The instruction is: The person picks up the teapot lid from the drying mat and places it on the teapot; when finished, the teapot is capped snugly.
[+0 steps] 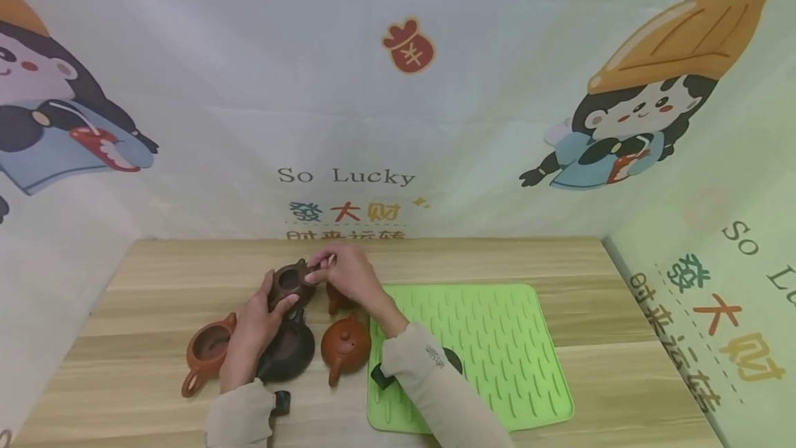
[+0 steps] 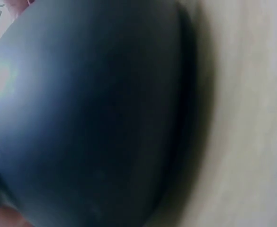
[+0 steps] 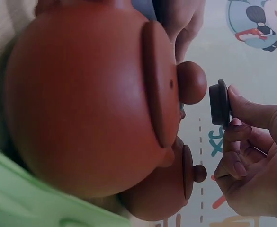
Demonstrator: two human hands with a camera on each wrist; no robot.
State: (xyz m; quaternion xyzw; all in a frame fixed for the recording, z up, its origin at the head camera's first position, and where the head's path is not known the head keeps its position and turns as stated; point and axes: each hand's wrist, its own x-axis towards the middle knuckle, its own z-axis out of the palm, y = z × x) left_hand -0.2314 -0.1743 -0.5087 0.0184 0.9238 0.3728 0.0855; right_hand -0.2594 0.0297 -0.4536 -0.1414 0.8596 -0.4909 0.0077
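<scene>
My left hand (image 1: 256, 323) holds a small dark brown teapot (image 1: 287, 297), its top uncovered, with thumb and fingers on either side. Close to that opening, my right hand (image 1: 348, 272) pinches a dark round lid (image 3: 218, 103) between thumb and fingers, seen edge-on in the right wrist view. Just below the brown pot stands a larger black teapot (image 1: 297, 351); a dark rounded body (image 2: 91, 113) fills the left wrist view, blurred. Beside the right forearm sits a lidded red-clay teapot (image 1: 345, 346), and another red-clay teapot (image 3: 157, 194) is partly hidden by my right hand in the head view.
At the left, next to my left wrist, stands an uncovered red-clay teapot (image 1: 208, 348). A green ridged mat (image 1: 497, 337) lies to the right, with a dark round object (image 1: 454, 359) on it partly covered by my sleeve. A printed cloth (image 1: 472, 178) hangs behind the wooden table (image 1: 634, 365).
</scene>
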